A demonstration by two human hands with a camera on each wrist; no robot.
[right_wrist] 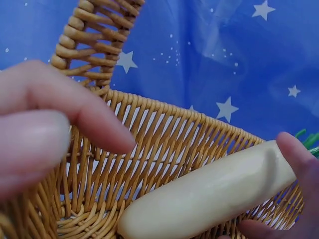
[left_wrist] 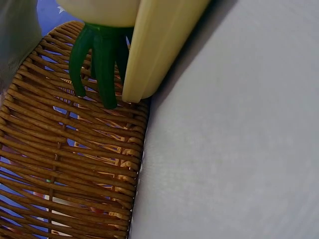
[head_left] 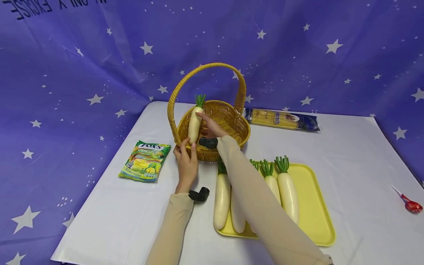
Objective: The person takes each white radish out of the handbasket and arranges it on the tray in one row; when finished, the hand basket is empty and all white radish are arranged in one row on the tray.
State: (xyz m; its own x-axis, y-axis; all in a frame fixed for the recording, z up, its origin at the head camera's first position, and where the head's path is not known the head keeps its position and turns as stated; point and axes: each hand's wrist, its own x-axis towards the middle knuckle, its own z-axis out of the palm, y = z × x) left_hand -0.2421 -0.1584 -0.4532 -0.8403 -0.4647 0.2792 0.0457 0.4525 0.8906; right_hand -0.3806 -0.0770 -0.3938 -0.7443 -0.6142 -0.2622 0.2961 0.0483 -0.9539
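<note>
My right hand (head_left: 212,127) grips a white radish (head_left: 194,127) with a short green top, near its leafy end. The radish stands tilted inside a brown wicker basket (head_left: 246,138), its lower end by the near-left rim. In the right wrist view, the thumb (right_wrist: 294,154) lies across the radish's upper end. At the basket's near-left rim is my left hand (head_left: 187,163), its thumb and fingers over the rim close to the radish's lower end. Several more white radishes (head_left: 222,202) lie side by side on a yellow tray (head_left: 308,198), partly hidden beneath the right sleeve.
The basket's tall arched handle (head_left: 212,65) rises above both hands. A green candy bag (head_left: 145,162) lies left of the basket, and a pasta packet (head_left: 281,119) lies behind on the right. A red-wrapped lollipop (head_left: 413,206) is at the far right of the white table (head_left: 109,224).
</note>
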